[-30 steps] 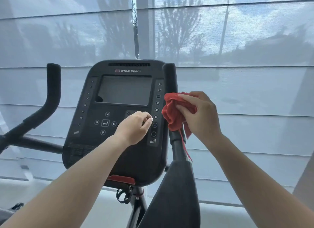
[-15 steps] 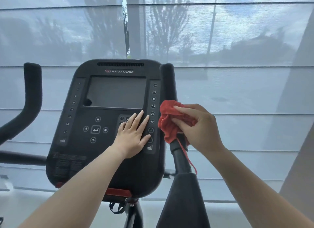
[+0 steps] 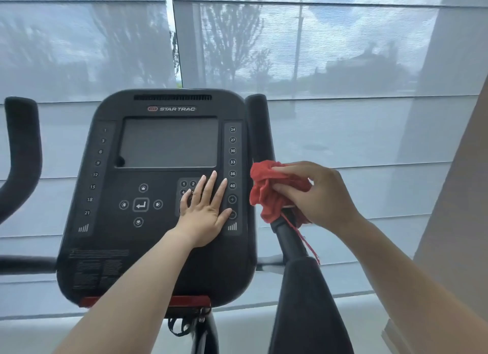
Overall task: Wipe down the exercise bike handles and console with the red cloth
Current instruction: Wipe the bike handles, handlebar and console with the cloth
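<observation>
I see my left hand [image 3: 204,211] laid flat, fingers spread, on the console [image 3: 158,195] keypad. My right hand [image 3: 320,195] pinches the bunched red cloth [image 3: 266,192] around the right handle [image 3: 260,126], just right of the console.

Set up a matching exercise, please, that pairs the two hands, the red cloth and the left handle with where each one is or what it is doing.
Column A
1. left hand
2. right hand
3. red cloth
4. left handle

Column B
a. bunched around the right handle
b. flat on the console keypad, fingers straight
c. stands free at the left edge of the view
d. grips the cloth

Pairs: 1-b, 2-d, 3-a, 4-c
</observation>
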A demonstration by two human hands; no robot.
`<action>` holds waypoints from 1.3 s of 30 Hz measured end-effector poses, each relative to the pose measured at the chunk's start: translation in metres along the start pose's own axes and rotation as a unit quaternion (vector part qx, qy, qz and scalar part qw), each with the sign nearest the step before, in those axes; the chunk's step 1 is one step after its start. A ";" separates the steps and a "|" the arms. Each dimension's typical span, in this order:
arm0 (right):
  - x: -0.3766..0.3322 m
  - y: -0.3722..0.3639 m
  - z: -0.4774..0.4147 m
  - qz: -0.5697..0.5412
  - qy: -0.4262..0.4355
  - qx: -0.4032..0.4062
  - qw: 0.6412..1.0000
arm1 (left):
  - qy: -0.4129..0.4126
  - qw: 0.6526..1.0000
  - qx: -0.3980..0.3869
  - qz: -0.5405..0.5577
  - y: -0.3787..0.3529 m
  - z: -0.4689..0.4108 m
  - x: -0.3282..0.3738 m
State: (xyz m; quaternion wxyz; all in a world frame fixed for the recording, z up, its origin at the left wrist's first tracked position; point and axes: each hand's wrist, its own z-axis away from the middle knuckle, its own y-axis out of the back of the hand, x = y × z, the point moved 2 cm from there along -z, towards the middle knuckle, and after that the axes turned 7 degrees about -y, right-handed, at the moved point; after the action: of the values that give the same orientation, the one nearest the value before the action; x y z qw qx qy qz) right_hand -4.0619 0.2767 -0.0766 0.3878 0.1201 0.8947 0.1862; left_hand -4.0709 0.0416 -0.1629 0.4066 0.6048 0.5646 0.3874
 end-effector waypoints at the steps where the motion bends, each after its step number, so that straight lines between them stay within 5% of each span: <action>1: -0.003 0.002 -0.003 0.000 0.006 0.013 1.000 | -0.001 1.000 -0.001 0.001 0.000 0.000 -0.001; 7: -0.027 0.005 -0.047 0.004 0.073 0.137 0.988 | 0.000 1.000 -0.008 0.001 0.001 0.001 -0.001; 16: -0.016 -0.006 -0.042 0.037 0.092 0.098 0.990 | 0.000 1.000 -0.014 0.004 0.002 0.002 0.000; 22: -0.040 0.004 -0.074 0.036 0.137 0.180 0.973 | 0.004 1.000 -0.019 -0.001 0.003 0.003 0.001; 39: -0.014 -0.018 -0.045 0.018 0.164 0.099 0.981 | 0.010 1.000 -0.023 -0.011 0.003 0.003 0.001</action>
State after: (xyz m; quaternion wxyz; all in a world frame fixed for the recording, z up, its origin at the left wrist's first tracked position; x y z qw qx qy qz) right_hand -4.0875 0.2450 -0.0467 0.2182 0.1413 0.9580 0.1211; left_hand -4.0671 0.0427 -0.1612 0.4183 0.5853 0.5664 0.4020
